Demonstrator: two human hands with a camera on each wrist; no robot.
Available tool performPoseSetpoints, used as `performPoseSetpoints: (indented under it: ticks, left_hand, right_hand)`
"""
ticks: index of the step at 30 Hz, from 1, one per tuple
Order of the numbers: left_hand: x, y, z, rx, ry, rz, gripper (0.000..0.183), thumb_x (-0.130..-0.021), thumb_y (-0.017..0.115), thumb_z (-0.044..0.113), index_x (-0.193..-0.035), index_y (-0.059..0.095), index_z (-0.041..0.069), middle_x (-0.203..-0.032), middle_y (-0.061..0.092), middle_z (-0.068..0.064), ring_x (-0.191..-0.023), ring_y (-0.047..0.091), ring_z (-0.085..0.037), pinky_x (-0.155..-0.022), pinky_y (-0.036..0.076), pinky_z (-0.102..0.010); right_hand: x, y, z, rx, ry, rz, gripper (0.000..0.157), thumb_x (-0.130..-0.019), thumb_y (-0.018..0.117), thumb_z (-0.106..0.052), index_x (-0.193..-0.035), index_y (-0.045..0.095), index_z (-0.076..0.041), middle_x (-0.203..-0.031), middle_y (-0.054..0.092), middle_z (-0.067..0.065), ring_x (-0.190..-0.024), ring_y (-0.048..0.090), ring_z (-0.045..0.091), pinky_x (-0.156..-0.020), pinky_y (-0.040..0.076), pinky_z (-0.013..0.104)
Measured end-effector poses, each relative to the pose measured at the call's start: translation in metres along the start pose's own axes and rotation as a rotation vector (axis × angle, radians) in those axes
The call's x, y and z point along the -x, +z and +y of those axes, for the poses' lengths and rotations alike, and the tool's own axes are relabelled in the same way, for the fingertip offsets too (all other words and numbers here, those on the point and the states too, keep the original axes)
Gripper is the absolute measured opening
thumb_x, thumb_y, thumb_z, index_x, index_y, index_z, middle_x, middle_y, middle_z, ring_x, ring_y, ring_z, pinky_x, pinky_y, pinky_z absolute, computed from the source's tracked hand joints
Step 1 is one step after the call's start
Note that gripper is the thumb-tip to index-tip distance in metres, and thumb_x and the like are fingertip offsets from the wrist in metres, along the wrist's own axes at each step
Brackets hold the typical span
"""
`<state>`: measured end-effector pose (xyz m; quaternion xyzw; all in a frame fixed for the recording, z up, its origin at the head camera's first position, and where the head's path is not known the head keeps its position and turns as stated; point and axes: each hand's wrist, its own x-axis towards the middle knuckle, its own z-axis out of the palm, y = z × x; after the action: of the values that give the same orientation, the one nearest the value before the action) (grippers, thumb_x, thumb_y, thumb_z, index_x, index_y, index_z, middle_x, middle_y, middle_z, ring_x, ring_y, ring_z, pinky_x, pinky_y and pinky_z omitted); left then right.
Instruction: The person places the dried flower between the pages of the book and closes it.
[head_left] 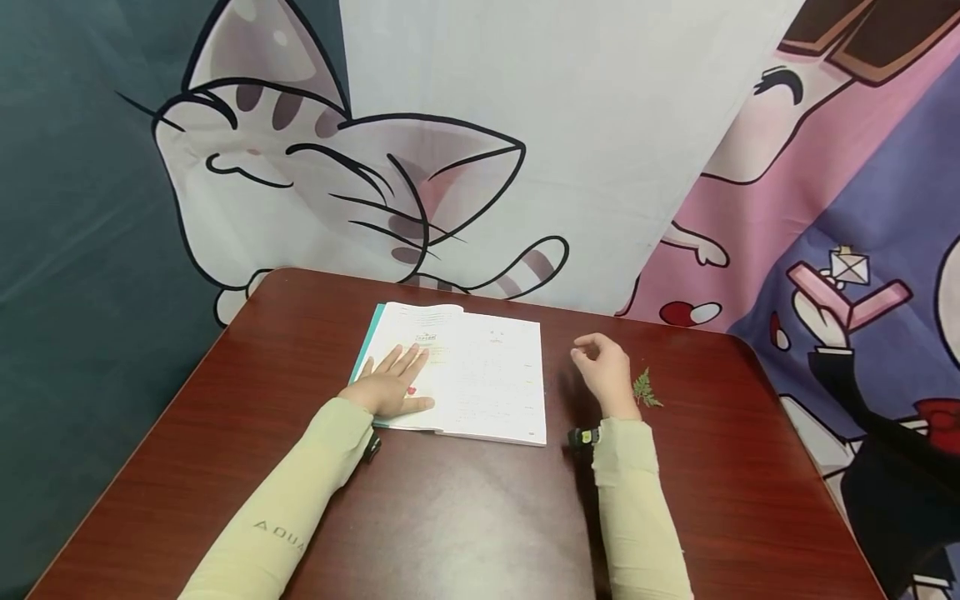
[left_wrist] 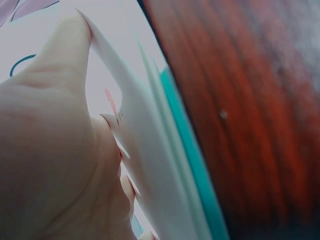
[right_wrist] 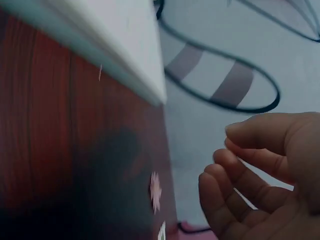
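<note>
An open book point(head_left: 495, 379) with white pages and a teal cover edge lies on the table. My left hand point(head_left: 388, 390) presses flat on its left page, fingers spread, covering part of the print. In the left wrist view the palm of that hand point(left_wrist: 55, 165) is above the page, which bulges near the book's edge. Beyond the book's right side, my right hand point(head_left: 606, 373) hovers over the table with loosely bent fingers and nothing in them. A green feathery leaf point(head_left: 645, 390) lies just right of that hand.
The dark reddish-brown table point(head_left: 465, 517) stands against a cloth backdrop point(head_left: 570, 125) with a cartoon cat. A small pale jagged piece point(right_wrist: 156, 191) shows near the table's edge in the right wrist view; its kind is unclear.
</note>
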<state>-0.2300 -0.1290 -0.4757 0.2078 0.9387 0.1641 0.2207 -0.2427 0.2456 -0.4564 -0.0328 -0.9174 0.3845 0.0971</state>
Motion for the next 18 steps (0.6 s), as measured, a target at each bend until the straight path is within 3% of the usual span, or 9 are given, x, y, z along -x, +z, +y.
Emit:
performPoseSetpoints:
  ticks: [5, 12, 18]
  left_hand:
    - [0.004, -0.004, 0.005, -0.01, -0.007, -0.012, 0.094, -0.1, 0.05, 0.061, -0.164, 0.003, 0.012, -0.171, -0.003, -0.011, -0.155, -0.009, -0.036, -0.118, -0.006, -0.066]
    - [0.001, 0.0, 0.002, 0.002, -0.022, -0.004, 0.096, -0.098, 0.048, 0.067, -0.165, 0.004, 0.014, -0.171, -0.003, -0.009, -0.155, -0.01, -0.034, -0.119, -0.007, -0.064]
    - [0.002, -0.002, 0.004, -0.009, -0.036, -0.007, 0.096, -0.098, 0.049, 0.066, -0.165, 0.004, 0.013, -0.171, -0.003, -0.009, -0.155, -0.01, -0.034, -0.119, -0.006, -0.064]
  right_hand:
    - [-0.016, -0.01, 0.017, 0.106, 0.049, -0.083, 0.026, -0.097, 0.063, -0.011, -0.118, 0.068, 0.002, -0.11, 0.069, 0.022, -0.088, 0.065, 0.034, -0.073, 0.056, 0.045]
    - [-0.032, -0.014, 0.028, 0.246, 0.038, -0.178, 0.025, -0.094, 0.067, -0.009, -0.113, 0.068, 0.007, -0.113, 0.068, 0.027, -0.101, 0.064, 0.04, -0.093, 0.051, 0.055]
    - [-0.042, -0.016, 0.03, 0.329, 0.002, -0.243, 0.024, -0.089, 0.074, -0.013, -0.104, 0.072, 0.006, -0.103, 0.071, 0.023, -0.097, 0.065, 0.039, -0.088, 0.052, 0.055]
